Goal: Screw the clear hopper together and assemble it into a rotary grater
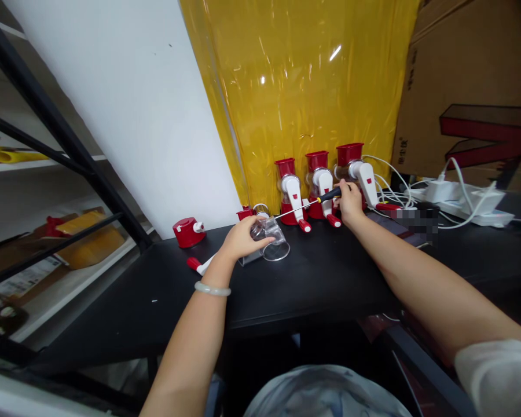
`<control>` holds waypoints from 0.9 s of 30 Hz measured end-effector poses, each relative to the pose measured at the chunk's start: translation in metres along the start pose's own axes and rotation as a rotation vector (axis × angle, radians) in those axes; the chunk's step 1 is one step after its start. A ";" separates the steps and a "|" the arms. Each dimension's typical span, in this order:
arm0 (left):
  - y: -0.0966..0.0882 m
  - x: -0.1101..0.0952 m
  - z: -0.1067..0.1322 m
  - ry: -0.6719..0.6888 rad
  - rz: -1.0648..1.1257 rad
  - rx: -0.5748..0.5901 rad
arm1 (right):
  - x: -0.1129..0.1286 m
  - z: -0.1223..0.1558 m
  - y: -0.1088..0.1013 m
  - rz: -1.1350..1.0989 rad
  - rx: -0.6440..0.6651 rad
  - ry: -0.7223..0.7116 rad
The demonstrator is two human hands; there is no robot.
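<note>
My left hand (244,236) is closed around a clear plastic housing (276,238), tilted above the black table. In my right hand (348,201) is a screwdriver (329,195) with a black and yellow handle. Its thin shaft points left and its tip is at the clear housing; whether it touches a screw is too small to tell. Left of my left hand are a red base (187,232) with a white knob and a white crank handle with a red grip (194,264). Behind my hands stand three red-and-white rotary graters, among them the middle one (316,159).
A power strip (481,214) with white plugs and cables lies at the right. Yellow plastic sheeting (304,87) and a large cardboard box (464,75) rise behind the table (295,301). A black-framed shelf (76,246) stands at the left.
</note>
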State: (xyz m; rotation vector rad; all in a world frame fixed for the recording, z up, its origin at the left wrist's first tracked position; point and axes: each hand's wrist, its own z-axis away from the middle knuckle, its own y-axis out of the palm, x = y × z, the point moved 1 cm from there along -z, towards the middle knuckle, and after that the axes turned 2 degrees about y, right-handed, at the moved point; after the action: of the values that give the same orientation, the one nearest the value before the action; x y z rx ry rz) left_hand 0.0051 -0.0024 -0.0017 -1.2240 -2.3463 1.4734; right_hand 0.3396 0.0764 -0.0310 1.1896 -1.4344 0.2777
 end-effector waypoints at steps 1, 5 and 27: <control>0.000 0.000 0.000 0.003 0.002 -0.001 | -0.001 0.000 0.000 0.006 0.000 -0.010; 0.000 0.000 0.000 0.002 0.001 0.002 | -0.004 0.000 -0.001 -0.002 0.010 0.045; 0.001 0.001 0.000 0.010 -0.007 -0.001 | 0.002 0.003 0.001 -0.002 -0.013 0.118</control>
State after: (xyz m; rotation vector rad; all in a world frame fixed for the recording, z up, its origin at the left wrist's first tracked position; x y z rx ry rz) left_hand 0.0046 -0.0011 -0.0024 -1.2191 -2.3429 1.4609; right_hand 0.3374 0.0733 -0.0304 1.1455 -1.3309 0.3310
